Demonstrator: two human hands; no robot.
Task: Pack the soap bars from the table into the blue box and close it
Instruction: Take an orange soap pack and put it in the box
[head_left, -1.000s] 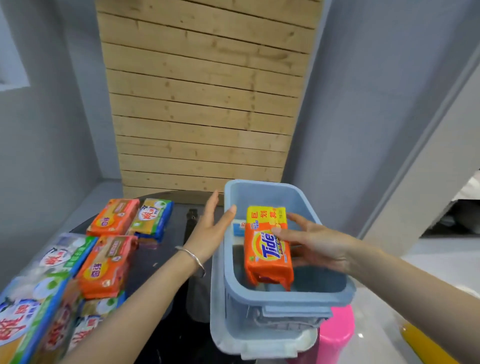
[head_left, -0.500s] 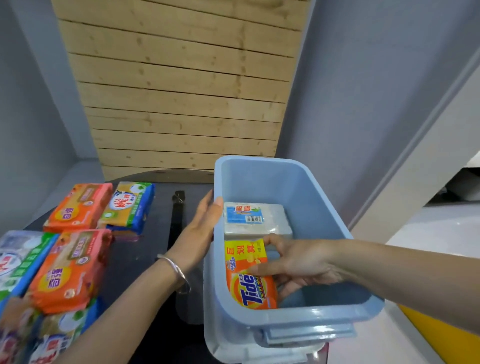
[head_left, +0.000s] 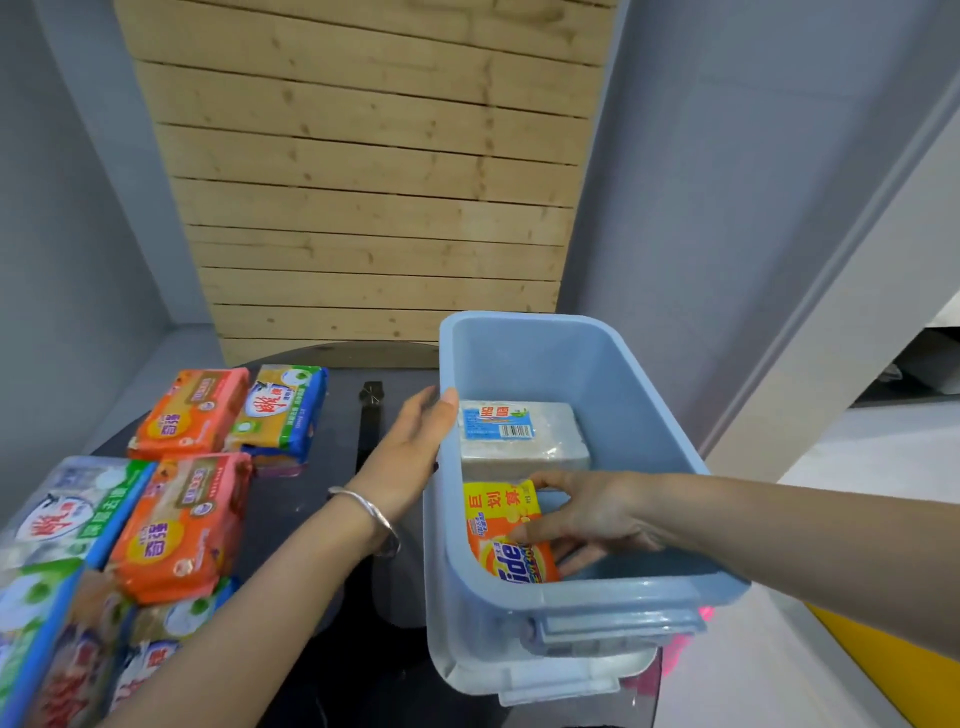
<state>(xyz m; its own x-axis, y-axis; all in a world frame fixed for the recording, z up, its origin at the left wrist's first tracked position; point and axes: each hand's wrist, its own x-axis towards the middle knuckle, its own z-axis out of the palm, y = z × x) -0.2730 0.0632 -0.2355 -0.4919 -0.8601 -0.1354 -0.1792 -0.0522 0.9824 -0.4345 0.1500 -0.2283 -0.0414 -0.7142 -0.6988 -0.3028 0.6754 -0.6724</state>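
blue box (head_left: 649, 415) steadied by flat, released left hand (head_left: 410, 447) | Tide bar (head_left: 506, 530) pressed down inside by right-hand (head_left: 587, 519) grip

Blue box (head_left: 649, 415) open on a dark table (head_left: 332, 499), holding 2 soap bars: a white bar (head_left: 524, 441) at the far end and an orange Tide bar (head_left: 501, 530) nearer. The right hand (head_left: 592, 519) rests on the Tide bar inside the box; the left hand (head_left: 410, 452) lies flat against the box's left wall. More wrapped soap bars (head_left: 182, 519) lie at left.
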